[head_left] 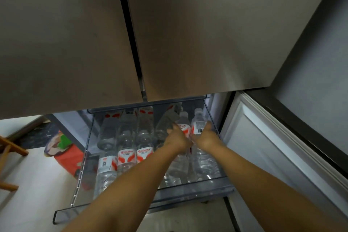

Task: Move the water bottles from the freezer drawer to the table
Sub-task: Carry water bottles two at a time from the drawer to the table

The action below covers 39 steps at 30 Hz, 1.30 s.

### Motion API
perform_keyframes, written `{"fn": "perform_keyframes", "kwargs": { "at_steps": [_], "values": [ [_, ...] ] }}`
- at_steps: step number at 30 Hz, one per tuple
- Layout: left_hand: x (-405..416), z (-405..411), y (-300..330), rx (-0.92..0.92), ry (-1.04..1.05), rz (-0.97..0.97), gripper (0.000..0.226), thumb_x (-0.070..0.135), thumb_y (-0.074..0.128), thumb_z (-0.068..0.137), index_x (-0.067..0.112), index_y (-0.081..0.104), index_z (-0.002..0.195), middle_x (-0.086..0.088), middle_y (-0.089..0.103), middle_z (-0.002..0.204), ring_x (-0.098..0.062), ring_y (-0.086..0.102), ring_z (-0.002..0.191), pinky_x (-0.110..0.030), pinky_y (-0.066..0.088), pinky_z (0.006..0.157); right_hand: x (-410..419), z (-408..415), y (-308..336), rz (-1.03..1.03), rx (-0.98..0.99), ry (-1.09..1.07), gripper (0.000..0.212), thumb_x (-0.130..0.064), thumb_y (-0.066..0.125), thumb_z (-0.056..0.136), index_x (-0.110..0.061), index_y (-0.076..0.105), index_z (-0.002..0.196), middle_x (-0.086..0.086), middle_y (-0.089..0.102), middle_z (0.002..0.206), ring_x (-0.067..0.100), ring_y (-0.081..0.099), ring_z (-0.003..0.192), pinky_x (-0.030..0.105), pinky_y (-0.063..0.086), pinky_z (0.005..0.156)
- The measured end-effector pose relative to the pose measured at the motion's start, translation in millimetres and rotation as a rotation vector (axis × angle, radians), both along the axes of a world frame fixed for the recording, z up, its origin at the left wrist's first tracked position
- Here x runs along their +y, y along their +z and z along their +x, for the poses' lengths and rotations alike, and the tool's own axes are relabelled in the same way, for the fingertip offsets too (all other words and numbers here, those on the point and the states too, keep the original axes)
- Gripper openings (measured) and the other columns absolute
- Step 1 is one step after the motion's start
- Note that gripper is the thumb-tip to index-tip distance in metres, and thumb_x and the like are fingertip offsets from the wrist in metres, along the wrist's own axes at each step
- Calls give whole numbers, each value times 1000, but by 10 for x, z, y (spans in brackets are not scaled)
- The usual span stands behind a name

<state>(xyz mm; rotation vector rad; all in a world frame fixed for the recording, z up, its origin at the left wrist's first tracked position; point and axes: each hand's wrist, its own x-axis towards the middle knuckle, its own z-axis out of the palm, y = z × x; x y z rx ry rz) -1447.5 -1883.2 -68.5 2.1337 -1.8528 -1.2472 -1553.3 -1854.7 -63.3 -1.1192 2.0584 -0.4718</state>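
Observation:
The clear freezer drawer (143,207) is pulled out below the fridge doors and holds several clear water bottles with red and white labels, lying in rows. My left hand (176,138) lies over a bottle (183,125) at the drawer's back right, fingers around its left side. Beside it, my right hand (206,136) grips the neighbouring bottle (197,120) against the right wall, thumb across its barcode label. Other bottles (126,158) fill the left and middle rows. Both forearms reach in from the bottom edge.
Two closed steel fridge doors (131,34) hang above the drawer. An open lower door (263,147) stands at the right. A red and green bag (64,149) sits on the pale floor at the left, beside wooden furniture legs (11,149).

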Motion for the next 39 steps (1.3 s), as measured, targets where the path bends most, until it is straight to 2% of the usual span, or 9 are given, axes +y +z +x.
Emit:
{"fn": "perform_keyframes", "kwargs": {
  "at_steps": [3, 8, 11, 14, 19, 26, 29, 35, 39],
  "values": [
    [25, 179, 2, 228, 61, -5, 97, 28, 69, 81, 18, 5, 152, -13, 25, 152, -39, 44, 129, -45, 56, 85, 48, -41, 47, -17, -88, -3, 92, -37, 63, 88, -14, 1, 152, 17, 42, 143, 34, 49, 125, 34, 46, 95],
    [115, 561, 133, 707, 159, 110, 52, 17, 70, 81, 7, 51, 128, -13, 62, 121, -23, 62, 103, -30, 52, 81, 154, -186, 165, -71, -559, -95, 66, -28, 69, 76, -14, 43, 135, 12, 67, 111, 28, 69, 92, 35, 57, 72],
    [217, 651, 366, 903, 217, 300, 24, 23, 58, 91, 8, 66, 108, -14, 71, 100, -22, 66, 80, -31, 53, 70, 296, -215, 351, -4, -842, -105, 48, -32, 63, 81, -10, 60, 123, 15, 72, 105, 31, 70, 95, 44, 57, 81],
    [366, 635, 566, 1106, 314, 511, 25, 28, 53, 88, 7, 67, 94, -11, 69, 77, -23, 67, 66, -32, 54, 65, 460, -243, 543, 17, -1112, -117, 42, -34, 60, 84, -6, 64, 116, 15, 72, 101, 31, 70, 91, 45, 54, 88],
    [616, 630, 682, 1211, 325, 571, 64, 42, 67, 78, 4, 54, 127, -17, 67, 97, -28, 67, 81, -39, 58, 76, 695, -231, 781, 67, -1253, -120, 57, -50, 67, 81, -7, 62, 118, 15, 69, 91, 28, 69, 79, 44, 56, 78],
    [997, 457, 836, 1097, 122, 442, 54, 43, 64, 83, 8, 55, 123, -15, 72, 96, -28, 69, 86, -41, 57, 81, 1219, -296, 823, -192, -1112, -178, 45, -37, 70, 84, -11, 59, 118, 15, 73, 95, 30, 72, 79, 44, 58, 76],
    [1104, 318, 805, 1107, 19, 307, 54, 37, 67, 84, 10, 53, 129, -17, 69, 111, -33, 69, 96, -43, 57, 82, 1432, -338, 822, -365, -986, -215, 41, -30, 69, 85, -14, 57, 121, 15, 73, 100, 32, 72, 88, 47, 56, 83],
    [1233, 75, 830, 939, -118, 4, 56, 35, 72, 82, 18, 50, 130, -9, 66, 118, -27, 68, 101, -46, 55, 90, 1824, -407, 902, -576, -512, -275, 56, -41, 72, 80, -25, 49, 128, 4, 68, 111, 23, 70, 92, 42, 59, 81],
    [1317, 126, 784, 873, -166, -49, 56, 37, 72, 80, 21, 47, 127, -5, 62, 120, -25, 65, 104, -46, 55, 91, 2129, -276, 905, -648, -371, -403, 49, -33, 72, 82, -25, 45, 123, -2, 62, 108, 13, 65, 92, 26, 55, 72]
  ]
}}
